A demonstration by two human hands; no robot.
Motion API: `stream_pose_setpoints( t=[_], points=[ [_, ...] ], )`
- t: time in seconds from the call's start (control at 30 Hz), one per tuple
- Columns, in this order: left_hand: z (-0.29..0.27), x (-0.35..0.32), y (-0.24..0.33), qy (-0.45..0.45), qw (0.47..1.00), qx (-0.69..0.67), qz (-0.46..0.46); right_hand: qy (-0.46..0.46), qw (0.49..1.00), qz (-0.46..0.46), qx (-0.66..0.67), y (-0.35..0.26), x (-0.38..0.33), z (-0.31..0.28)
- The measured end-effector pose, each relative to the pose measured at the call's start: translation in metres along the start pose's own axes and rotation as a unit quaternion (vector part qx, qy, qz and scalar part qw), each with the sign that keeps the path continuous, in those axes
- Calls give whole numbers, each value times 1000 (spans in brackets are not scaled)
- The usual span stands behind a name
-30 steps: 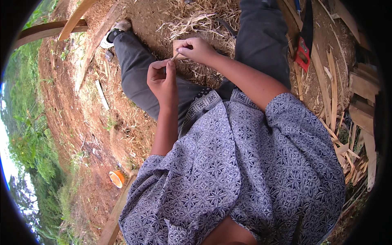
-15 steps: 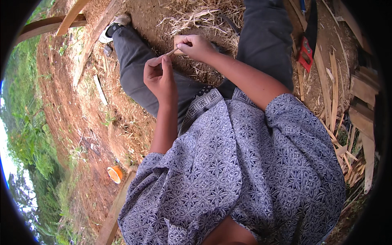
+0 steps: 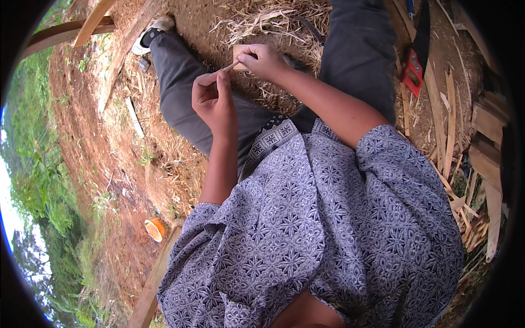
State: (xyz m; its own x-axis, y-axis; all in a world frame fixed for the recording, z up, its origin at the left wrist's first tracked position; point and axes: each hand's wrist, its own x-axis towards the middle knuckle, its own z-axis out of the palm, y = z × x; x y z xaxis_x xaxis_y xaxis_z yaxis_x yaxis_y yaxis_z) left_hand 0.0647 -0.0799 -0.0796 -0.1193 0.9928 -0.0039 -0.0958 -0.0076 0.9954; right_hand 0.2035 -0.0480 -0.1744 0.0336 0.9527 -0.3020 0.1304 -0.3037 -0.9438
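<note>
Between my hands, over the space between my legs, is a thin, pale wooden stick (image 3: 232, 66). My left hand (image 3: 215, 101) pinches one end between thumb and forefinger, its other fingers curled. The opposite end is at the fingertips of my right hand (image 3: 264, 61), which are closed on it. Just behind the stick, a flat-topped piece of light wood (image 3: 238, 51) shows beside my right fingers. My right hand covers part of it, and I cannot tell whether they touch.
Pale shavings (image 3: 262, 22) litter the brown ground ahead. At the right lie a red-handled handsaw (image 3: 412, 72), long wooden strips (image 3: 450, 117) and stacked wood offcuts (image 3: 485, 158). An orange cup-like container (image 3: 155, 230) sits at the left, near a wooden beam (image 3: 156, 279).
Both hands keep their grip on the stick, with only a slight shift at the fingers. The view has moved a little; the saw appears slightly farther right.
</note>
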Motion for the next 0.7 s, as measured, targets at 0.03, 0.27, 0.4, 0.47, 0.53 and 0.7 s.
stream_pose_setpoints(
  t=[0.03,0.27,0.4,0.47,0.53,0.7],
  points=[
    [-1,0,-1,-3,1000,7,4,-1,1000,0,-6,-4,-1,0],
    [-8,4,0,-1,1000,29,1,-11,992,-122,38,-59,-22,-5],
    [-3,5,2,-16,1000,26,-2,-30,997,-76,10,-48,-19,-13],
    [1,4,-2,-22,1000,16,3,-27,999,-38,-26,-18,-6,-12],
    [-5,3,-2,-6,1000,18,11,-3,993,-113,43,-40,-17,-1],
    [-18,5,-15,-2,995,85,-48,-3,992,-123,34,-47,-25,1]
  ],
)
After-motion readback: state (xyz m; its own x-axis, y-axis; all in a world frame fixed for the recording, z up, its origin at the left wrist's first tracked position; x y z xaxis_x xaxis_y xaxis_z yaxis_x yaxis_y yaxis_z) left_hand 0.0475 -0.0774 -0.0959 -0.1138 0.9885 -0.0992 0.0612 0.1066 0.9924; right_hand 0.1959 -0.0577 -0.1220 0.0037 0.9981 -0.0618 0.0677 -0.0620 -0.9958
